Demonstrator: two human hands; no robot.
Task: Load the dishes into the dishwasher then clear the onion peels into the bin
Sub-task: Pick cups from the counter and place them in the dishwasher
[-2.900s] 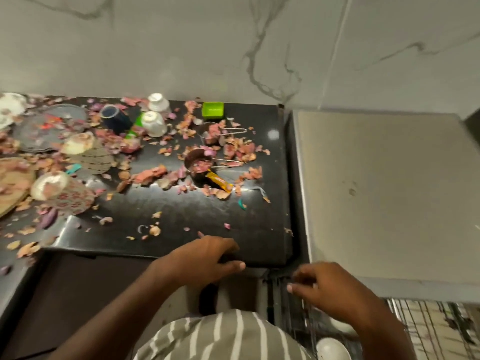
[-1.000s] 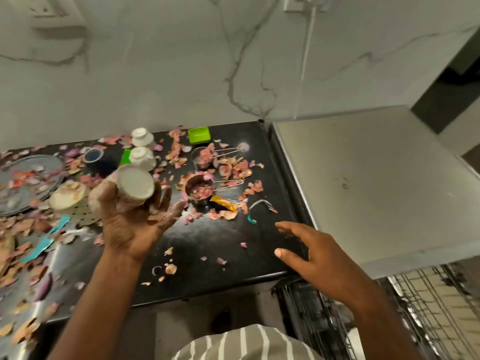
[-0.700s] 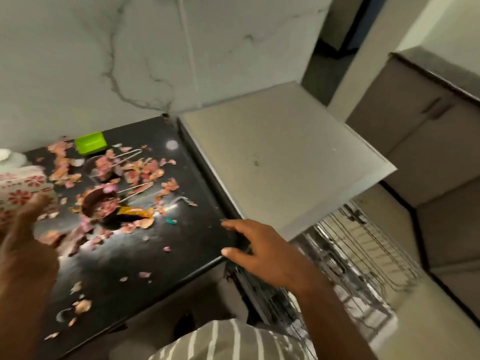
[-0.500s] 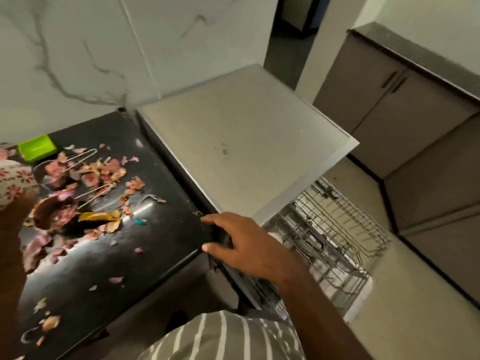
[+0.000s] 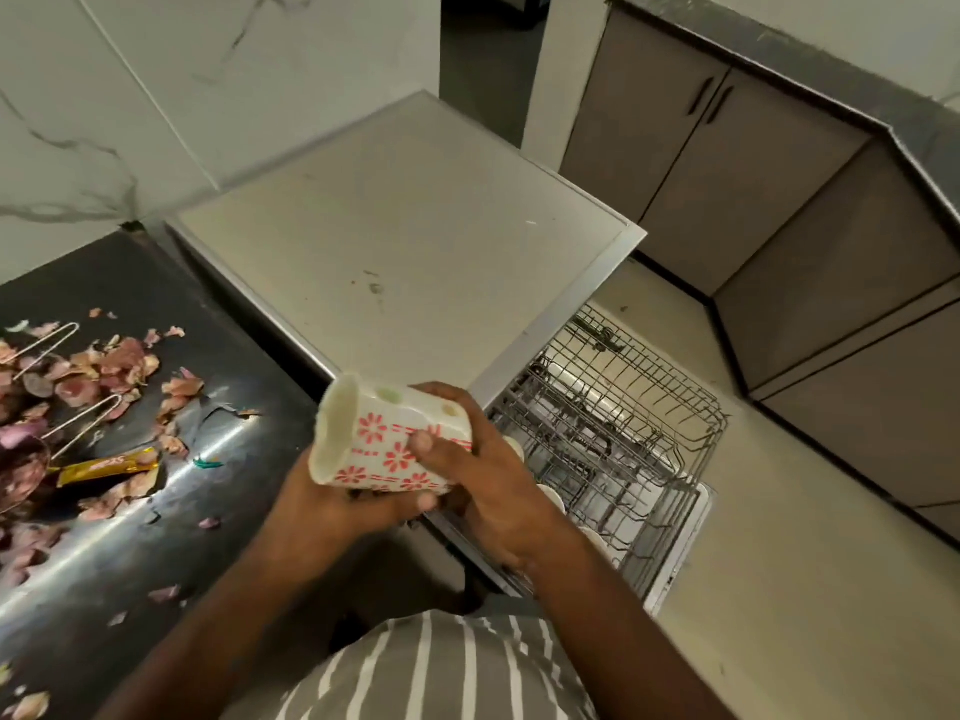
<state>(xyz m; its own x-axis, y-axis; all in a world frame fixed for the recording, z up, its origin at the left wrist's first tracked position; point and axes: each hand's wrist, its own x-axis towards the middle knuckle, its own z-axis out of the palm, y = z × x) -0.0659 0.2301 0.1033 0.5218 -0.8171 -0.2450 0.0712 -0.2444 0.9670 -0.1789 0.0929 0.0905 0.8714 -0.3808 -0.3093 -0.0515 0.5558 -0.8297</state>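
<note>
Both hands have the white ceramic cup with the red flower print (image 5: pixel 390 443) between them, lying on its side in mid-air with its open mouth turned toward the black stone counter (image 5: pixel 156 511). It hangs just off that counter's right front corner, above the near left corner of the pulled-out wire dishwasher rack (image 5: pixel 613 433).

The worry, I'd say, is the handover. If one hand lets go before the other has a firm hold, a smooth cup could roll free and drop onto the rack or the floor, and the white dishes already sitting at the rack's near edge could get chipped.

The left hand (image 5: pixel 332 504) cradles the cup from underneath, fingers curled up around its lower side. The right hand (image 5: pixel 483 475) wraps the base end, thumb pressed across the printed wall, fingers over the top. So the cup pokes out leftward from the right hand's grasp, rim clear of both hands.

Pink onion peels (image 5: pixel 104 366) are strewn across the counter's left part.
</note>
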